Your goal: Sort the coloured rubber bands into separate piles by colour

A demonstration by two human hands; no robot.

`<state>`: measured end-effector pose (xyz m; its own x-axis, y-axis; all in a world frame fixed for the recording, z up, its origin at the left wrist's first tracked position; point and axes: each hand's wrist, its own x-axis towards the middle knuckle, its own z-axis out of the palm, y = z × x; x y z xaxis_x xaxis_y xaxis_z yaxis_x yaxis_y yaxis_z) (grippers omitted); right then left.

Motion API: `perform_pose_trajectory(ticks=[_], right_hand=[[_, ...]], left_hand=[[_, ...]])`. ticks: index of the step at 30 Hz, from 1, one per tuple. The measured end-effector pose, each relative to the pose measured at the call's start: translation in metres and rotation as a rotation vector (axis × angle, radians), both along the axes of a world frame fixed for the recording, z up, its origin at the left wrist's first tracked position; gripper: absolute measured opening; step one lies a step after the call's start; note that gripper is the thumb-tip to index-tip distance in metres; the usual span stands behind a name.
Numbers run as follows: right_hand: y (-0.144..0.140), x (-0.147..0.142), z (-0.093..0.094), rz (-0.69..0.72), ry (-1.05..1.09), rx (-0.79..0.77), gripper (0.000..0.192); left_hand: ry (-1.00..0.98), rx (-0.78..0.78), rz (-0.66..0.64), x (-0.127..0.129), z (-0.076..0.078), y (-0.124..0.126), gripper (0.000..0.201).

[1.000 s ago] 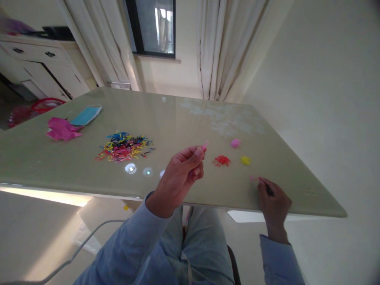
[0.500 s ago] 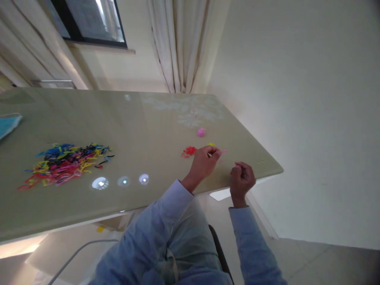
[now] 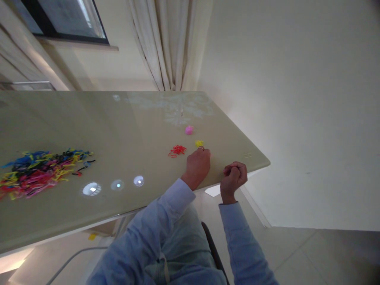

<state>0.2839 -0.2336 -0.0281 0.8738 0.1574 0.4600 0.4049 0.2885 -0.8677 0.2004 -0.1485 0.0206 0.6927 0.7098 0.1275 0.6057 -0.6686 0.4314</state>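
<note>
My left hand [image 3: 197, 166] is curled low over the table near its front right edge, back of the hand toward me. Its fingertips are hidden, so whatever they pinch does not show. Just beyond them lies a small cluster of yellow rubber bands [image 3: 199, 143]. To its left is a little heap of red rubber bands [image 3: 178, 150]. A round pink lump [image 3: 189, 130], of a kind I cannot make out, sits farther back. My right hand [image 3: 234, 180] is a closed fist at the table's edge, apart from the left; its contents are hidden.
A large mixed pile of coloured rubber bands [image 3: 41, 170] spreads over the left of the glossy table [image 3: 133, 130]. A white wall [image 3: 282, 118] rises beyond the right side. Curtains [image 3: 166, 47] hang behind, and a cable [image 3: 77, 253] runs below the table.
A thin pink piece showed at my left fingertips earlier; it is out of sight now. The left hand has turned, its fingers curling down out of view. The camera view has shifted right.
</note>
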Motion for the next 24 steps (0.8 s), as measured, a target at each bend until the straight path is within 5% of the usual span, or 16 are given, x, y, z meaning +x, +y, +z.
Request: perform_pose_trajectory(ticks=[9,16,24], right_hand=[[0.001,0.002,-0.002,-0.012,-0.067,-0.061,0.007],[-0.001,0.004,-0.006,0.037,-0.084,-0.087,0.009],[-0.001,0.007,0.0,0.08,-0.085,-0.175,0.014]], left_hand=[[0.075,-0.011,-0.031,-0.017,-0.013,0.014,0.033],[-0.069,-0.042,-0.067,-0.03,-0.012,0.016,0.032],[-0.157,0.006,-0.24,-0.124,-0.01,0.018,0.031]])
